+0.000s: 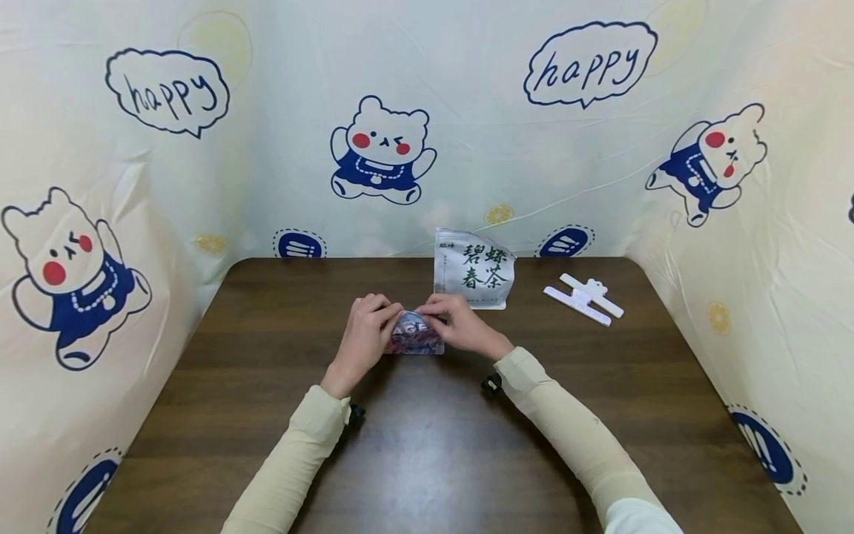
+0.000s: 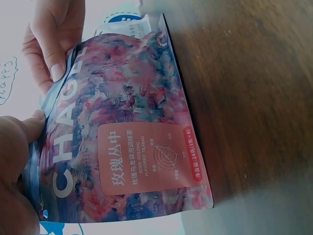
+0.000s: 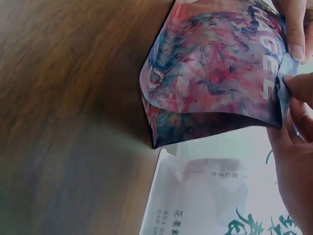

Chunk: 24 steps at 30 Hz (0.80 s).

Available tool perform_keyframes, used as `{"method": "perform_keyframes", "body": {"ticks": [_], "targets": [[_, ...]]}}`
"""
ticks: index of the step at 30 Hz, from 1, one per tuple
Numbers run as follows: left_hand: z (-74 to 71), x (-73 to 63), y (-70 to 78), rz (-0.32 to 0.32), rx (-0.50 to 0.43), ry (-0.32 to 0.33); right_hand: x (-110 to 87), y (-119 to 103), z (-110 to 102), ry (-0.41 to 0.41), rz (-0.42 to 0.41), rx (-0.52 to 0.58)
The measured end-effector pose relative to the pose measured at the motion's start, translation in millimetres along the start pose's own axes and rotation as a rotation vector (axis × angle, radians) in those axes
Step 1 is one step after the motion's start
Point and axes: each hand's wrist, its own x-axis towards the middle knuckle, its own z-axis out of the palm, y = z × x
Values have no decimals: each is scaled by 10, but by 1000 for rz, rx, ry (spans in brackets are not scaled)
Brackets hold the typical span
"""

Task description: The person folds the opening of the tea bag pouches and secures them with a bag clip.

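Note:
A pink and blue patterned tea pouch with a pale label reading rose oolong stands on the table between both hands. At its top edge, the left hand pinches the left part of the rim between thumb and fingers. Along the same rim, the right hand pinches the right part. The thumbs lie on the printed front side, close below the top edge, as the left wrist view shows. In the right wrist view the pouch's side gusset is spread at the bottom.
Behind the right hand stands a white pouch with green characters. Two white sealing clips lie on the table farther right. A printed cloth hangs around the table's back and sides.

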Motion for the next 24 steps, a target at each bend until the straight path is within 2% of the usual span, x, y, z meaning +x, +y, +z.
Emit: {"method": "perform_keyframes", "body": {"ticks": [5,9,18,24], "targets": [[2,1,-11,-2,-13,-11,-28,19,-50,-31,64,5],[10,-11,-12,-14,-18,-11,-69,69,-52,2,103,-27],[20,5,19,-35,-15,-17,-100,99,-41,53,15,-101],[33,9,24,-20,-10,-7,-112,73,-95,-14,18,-94]]}}
